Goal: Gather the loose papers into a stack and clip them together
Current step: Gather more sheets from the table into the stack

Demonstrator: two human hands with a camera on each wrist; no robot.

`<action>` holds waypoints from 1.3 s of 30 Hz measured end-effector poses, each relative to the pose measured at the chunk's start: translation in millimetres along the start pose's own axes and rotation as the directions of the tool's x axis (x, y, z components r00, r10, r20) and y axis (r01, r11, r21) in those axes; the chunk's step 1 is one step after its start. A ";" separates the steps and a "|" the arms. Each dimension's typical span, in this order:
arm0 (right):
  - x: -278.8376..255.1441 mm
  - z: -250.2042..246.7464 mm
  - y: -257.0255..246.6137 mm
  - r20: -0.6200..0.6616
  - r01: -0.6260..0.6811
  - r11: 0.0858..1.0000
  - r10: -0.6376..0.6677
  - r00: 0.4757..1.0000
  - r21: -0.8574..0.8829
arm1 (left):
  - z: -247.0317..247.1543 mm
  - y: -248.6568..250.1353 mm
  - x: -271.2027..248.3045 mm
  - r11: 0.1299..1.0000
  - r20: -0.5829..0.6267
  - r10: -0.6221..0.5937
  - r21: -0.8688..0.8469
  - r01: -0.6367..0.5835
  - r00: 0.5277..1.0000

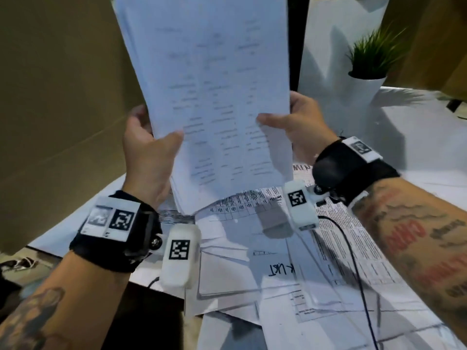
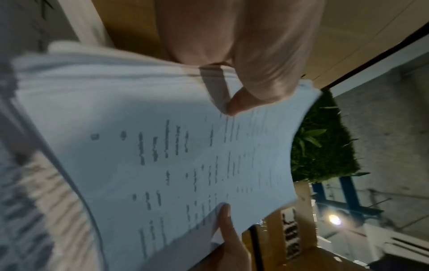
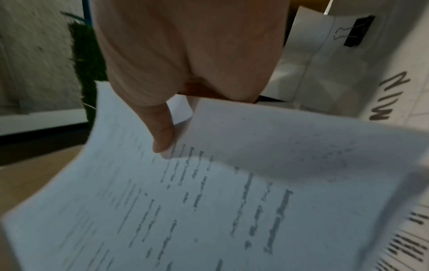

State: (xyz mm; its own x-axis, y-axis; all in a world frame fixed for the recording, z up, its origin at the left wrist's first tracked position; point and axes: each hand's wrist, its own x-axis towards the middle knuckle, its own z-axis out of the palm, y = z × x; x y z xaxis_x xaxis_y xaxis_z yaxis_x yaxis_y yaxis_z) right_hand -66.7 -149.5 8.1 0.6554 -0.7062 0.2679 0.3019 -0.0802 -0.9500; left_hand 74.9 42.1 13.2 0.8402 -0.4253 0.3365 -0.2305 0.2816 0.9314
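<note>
A thick stack of printed white papers [image 1: 212,97] stands upright above the table, lifted between both hands. My left hand [image 1: 149,145] grips its left edge, thumb on the front sheet. My right hand [image 1: 293,122] grips the right edge the same way. The left wrist view shows the stack [image 2: 162,155] with the left thumb [image 2: 241,102] pressed on it. In the right wrist view the right thumb [image 3: 162,135] pinches the sheets [image 3: 209,201]. A black binder clip [image 3: 358,31] lies on the table by a white sheet. More loose papers [image 1: 290,261] lie spread on the table below.
A potted green plant [image 1: 371,69] in a white pot stands at the back right. A brown cardboard panel [image 1: 58,97] rises on the left. A black cable [image 1: 353,261] runs across the papers. The white table [image 1: 417,137] extends right.
</note>
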 end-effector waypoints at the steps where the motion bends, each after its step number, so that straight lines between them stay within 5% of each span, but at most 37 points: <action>1: -5.4 -3.3 -7.1 -0.004 0.005 0.999 -0.005 1.000 0.050 | 0.4 7.3 -2.0 0.998 0.063 0.004 -0.065 0.000 0.998; 5: -23.8 -11.3 -29.2 -0.009 0.075 0.983 -0.074 0.997 0.170 | 6.1 29.1 -13.3 0.985 0.309 0.048 -0.171 0.006 0.950; 18: -63.6 -56.8 -98.5 -0.041 0.305 0.950 -0.303 0.952 0.065 | 60.0 71.0 -34.0 0.953 0.397 0.197 -0.291 -0.081 0.896; 26: -102.9 -86.6 -36.5 -0.147 0.050 0.995 -0.063 0.987 -0.091 | 69.6 5.4 -64.3 0.999 0.439 -0.023 -0.024 0.038 0.898; 33: -94.8 -80.9 -53.1 -0.169 0.145 0.978 -0.170 0.971 -0.147 | 69.3 19.8 -60.5 0.994 0.385 0.097 -0.082 -0.071 0.918; 39: -99.8 -86.2 -23.3 -0.174 -0.020 0.987 -0.007 0.985 -0.157 | 67.0 -0.6 -69.3 0.998 0.390 -0.007 0.059 -0.017 0.921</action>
State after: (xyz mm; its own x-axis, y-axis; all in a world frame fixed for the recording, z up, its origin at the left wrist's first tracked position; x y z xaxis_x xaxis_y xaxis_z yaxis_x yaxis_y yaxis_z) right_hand -198.8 -137.7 -10.3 0.5230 -0.8170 0.2428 0.1760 -0.1753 -0.9687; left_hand -16.1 13.8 -1.5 0.5841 -0.7287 0.3575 -0.2736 0.2379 0.9320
